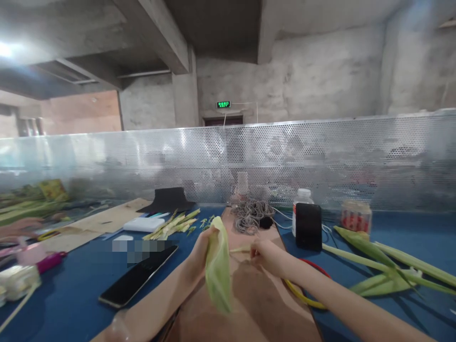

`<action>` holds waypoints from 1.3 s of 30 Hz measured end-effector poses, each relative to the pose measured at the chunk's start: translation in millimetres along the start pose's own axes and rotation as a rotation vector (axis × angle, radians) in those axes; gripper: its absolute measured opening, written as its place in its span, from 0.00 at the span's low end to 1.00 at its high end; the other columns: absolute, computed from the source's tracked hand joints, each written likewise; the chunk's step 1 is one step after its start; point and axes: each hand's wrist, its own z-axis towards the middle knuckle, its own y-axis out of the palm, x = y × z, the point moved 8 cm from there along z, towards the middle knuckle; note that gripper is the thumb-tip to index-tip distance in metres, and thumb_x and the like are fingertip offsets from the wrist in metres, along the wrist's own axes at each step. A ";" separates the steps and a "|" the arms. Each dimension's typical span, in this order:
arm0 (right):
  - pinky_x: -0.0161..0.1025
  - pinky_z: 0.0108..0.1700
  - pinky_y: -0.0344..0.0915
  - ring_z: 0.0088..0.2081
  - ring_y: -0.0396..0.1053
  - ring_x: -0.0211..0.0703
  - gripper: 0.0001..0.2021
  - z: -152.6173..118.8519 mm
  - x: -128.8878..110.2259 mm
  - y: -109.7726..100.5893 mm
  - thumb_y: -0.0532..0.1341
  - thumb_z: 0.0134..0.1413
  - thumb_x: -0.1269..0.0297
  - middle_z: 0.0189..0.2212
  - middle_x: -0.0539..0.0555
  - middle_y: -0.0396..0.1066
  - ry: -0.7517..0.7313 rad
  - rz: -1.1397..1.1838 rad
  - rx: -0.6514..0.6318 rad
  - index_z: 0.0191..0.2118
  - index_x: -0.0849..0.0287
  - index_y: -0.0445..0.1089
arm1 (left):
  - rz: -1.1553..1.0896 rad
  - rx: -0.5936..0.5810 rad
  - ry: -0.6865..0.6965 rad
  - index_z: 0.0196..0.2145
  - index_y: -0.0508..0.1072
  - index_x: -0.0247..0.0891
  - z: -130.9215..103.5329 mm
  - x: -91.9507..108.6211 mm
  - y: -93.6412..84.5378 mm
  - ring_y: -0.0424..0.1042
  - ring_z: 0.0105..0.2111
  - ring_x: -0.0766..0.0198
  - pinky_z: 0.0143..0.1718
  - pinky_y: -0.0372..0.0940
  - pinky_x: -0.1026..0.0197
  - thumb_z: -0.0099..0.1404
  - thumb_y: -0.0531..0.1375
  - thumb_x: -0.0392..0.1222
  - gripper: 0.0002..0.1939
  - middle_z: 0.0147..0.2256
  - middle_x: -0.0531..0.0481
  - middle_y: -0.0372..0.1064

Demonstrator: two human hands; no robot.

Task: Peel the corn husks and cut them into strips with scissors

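Your left hand (202, 251) grips the green leaf (218, 273) near its top above the brown board (265, 308), perhaps so its length hangs free, while your right hand (265, 256) pinches a thin pale strip (240, 249), seemingly by one end to leave the rest exposed.
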 end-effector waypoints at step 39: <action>0.32 0.29 0.64 0.26 0.65 0.34 0.07 40.7 -10.7 -22.2 0.52 0.51 0.71 0.26 0.53 0.67 0.272 0.970 0.081 0.30 0.64 0.67 | 0.142 -0.192 -0.202 0.24 0.74 0.30 -4.6 -11.0 27.4 0.65 0.20 0.66 0.27 0.60 0.64 0.48 0.59 0.43 0.11 0.22 0.46 0.70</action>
